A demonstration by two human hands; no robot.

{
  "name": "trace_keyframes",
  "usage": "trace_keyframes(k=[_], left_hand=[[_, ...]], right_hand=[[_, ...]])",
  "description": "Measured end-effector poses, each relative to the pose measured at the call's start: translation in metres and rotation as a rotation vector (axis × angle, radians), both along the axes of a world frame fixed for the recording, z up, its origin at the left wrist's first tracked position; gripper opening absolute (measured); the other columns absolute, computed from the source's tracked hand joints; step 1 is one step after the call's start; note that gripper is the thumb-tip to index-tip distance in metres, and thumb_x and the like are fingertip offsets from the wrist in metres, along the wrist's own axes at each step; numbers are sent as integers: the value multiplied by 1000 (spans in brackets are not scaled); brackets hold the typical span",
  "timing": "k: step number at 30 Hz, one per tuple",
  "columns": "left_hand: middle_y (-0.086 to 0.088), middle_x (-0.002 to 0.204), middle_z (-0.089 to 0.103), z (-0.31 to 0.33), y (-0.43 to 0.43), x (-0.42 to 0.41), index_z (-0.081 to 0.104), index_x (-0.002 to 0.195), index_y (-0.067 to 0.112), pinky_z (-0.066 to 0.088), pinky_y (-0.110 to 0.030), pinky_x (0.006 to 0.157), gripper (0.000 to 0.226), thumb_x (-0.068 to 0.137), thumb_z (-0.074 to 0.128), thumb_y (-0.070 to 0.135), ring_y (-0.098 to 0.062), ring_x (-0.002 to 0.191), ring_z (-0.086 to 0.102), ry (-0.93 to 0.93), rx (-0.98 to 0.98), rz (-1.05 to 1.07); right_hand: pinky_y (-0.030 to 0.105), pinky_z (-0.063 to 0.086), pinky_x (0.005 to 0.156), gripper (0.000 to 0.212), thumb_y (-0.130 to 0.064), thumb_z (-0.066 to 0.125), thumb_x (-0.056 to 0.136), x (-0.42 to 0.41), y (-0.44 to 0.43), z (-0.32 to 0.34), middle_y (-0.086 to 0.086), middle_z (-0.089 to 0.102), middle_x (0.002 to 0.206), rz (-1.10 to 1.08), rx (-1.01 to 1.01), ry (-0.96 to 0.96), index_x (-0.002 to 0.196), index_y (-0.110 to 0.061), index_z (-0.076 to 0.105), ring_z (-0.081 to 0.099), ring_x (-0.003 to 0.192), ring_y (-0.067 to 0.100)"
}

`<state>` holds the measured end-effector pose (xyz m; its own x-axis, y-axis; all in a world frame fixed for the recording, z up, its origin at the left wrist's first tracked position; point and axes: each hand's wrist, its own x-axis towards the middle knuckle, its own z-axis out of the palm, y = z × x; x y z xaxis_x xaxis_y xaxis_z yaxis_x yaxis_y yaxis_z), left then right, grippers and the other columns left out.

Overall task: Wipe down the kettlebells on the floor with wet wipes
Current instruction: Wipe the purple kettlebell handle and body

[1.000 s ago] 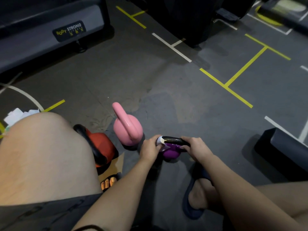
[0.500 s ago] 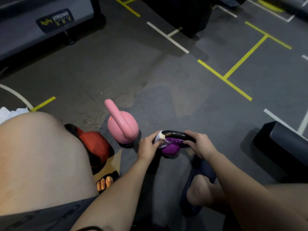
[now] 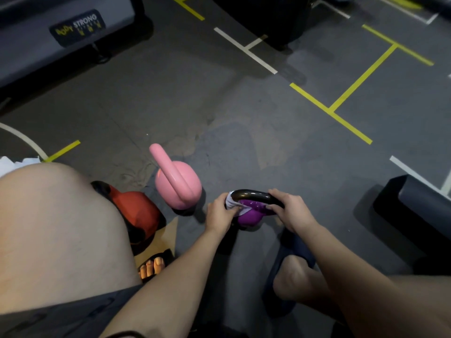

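Much of the frame is grey gym floor (image 3: pixel 244 123), crossed by yellow and white tape lines. A grey padded machine (image 3: pixel 36 50) with a "Body Strong" label (image 3: pixel 77 26) fills the far left, and a black padded block (image 3: pixel 419 208) sits at the right edge. The person's bare left knee (image 3: pixel 56 228) rises at near left and partly hides a red kettlebell (image 3: pixel 140 213) with a black handle. Just right of it a pink kettlebell (image 3: pixel 179 189) stands upright. Near centre, a smaller purple kettlebell (image 3: pixel 249 217) with a black handle sits on the floor, just beyond a sandalled foot (image 3: pixel 292 264). The right hand (image 3: pixel 290 211) is curled round the right end of that handle. The left hand (image 3: pixel 218 213) pinches a white wet wipe (image 3: pixel 235 206) against the handle's left end, where it meets the purple body. Crumpled white sheets (image 3: pixel 12 163) lie at the left edge.
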<state>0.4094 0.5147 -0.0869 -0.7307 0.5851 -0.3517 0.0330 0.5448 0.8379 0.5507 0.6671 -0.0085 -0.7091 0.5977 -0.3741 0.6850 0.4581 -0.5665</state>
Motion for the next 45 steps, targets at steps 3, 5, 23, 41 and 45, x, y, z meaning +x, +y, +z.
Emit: trace_keyframes(k=[3, 5, 23, 41, 45], left_hand=[[7, 83, 75, 3, 2, 1, 72, 94, 21, 54, -28, 77, 31, 70, 90, 26, -10, 80, 68, -21, 42, 49], [7, 80, 74, 3, 1, -1, 71, 91, 22, 55, -33, 78, 30, 69, 91, 27, -13, 80, 69, -18, 44, 48], [2, 99, 76, 32, -13, -25, 71, 113, 33, 53, -35, 81, 36, 78, 80, 31, -20, 97, 70, 226, -97, -279], [-7, 112, 69, 69, 5, -13, 63, 110, 25, 47, -36, 79, 21, 95, 53, 36, -36, 104, 64, 441, -329, -517], [-3, 99, 66, 94, 5, 0, 49, 83, 20, 36, -33, 65, 29, 82, 55, 49, -31, 96, 63, 494, -301, -680]], right_hand=[[28, 43, 98, 34, -17, 73, 88, -1, -6, -4, 4, 69, 119, 49, 23, 22, 121, -15, 67, 63, 113, 26], [37, 45, 99, 34, -17, 74, 87, -3, -8, -4, 6, 69, 121, 51, 47, 28, 120, -12, 68, 62, 114, 28], [40, 49, 84, 30, -22, 70, 87, -14, -24, -2, -1, 68, 111, 179, 128, -4, 116, -24, 65, 63, 106, 26], [36, 47, 81, 23, -24, 69, 85, -18, -23, -4, -2, 69, 107, 177, 142, -53, 108, -25, 65, 63, 103, 26], [32, 45, 84, 35, -24, 68, 84, -19, -27, 1, -2, 71, 115, 156, 145, -99, 118, -32, 66, 62, 110, 25]])
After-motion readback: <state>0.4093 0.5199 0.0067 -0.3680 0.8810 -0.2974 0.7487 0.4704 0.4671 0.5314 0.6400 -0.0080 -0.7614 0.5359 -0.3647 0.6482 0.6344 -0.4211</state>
